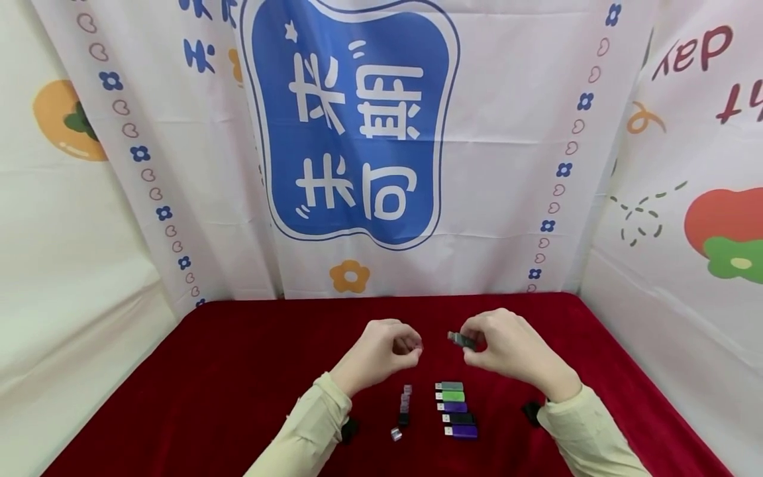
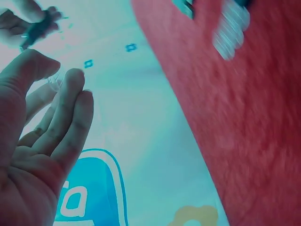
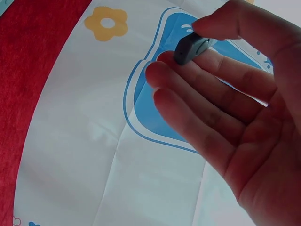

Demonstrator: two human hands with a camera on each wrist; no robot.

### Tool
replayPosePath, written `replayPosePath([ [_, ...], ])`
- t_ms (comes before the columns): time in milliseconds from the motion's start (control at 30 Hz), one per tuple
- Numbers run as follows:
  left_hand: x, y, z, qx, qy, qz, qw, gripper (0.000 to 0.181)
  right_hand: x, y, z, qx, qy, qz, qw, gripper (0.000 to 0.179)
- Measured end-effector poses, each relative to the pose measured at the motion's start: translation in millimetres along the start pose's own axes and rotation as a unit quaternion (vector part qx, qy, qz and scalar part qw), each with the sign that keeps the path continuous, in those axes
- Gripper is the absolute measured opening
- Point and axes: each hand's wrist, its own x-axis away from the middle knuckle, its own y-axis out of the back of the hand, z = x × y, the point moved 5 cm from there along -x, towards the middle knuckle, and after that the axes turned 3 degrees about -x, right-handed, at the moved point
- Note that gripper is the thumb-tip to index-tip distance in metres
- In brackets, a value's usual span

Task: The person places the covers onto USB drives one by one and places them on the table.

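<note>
My left hand [image 1: 381, 351] is raised above the red cloth and pinches a small clear cap [image 2: 55, 84] between thumb and fingers. To its right, my right hand [image 1: 509, 348] holds a dark grey USB flash drive [image 1: 461, 340] between thumb and fingertips. The drive's metal plug points left, towards the left hand, and a gap separates it from the cap. In the right wrist view, the drive's rounded back end [image 3: 186, 51] shows, while the plug is mostly hidden by the fingers.
Nearer on the cloth lies a column of several USB drives: grey [image 1: 452, 386], green [image 1: 453, 396], purple [image 1: 456, 407], black [image 1: 462, 419] and purple [image 1: 465, 432]. Left of them are clear caps [image 1: 405, 401], a black cap [image 1: 403, 419] and a separate clear cap [image 1: 396, 434]. Printed curtains [image 1: 495, 199] hang behind.
</note>
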Motion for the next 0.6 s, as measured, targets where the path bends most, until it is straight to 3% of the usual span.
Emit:
replayPosePath([
  [367,5.8,10.2,-17.8,0.052,-0.044,-0.082,0.9943,0.011,0.0,-1.5,3.6,-0.009,0.005,0.003,0.9999,0.013],
  [600,-2.9,19.8,-25.4,0.061,-0.084,-0.1,0.9896,0.014,2.0,5.0,2.4,0.007,0.005,-0.007,0.9999,0.014],
])
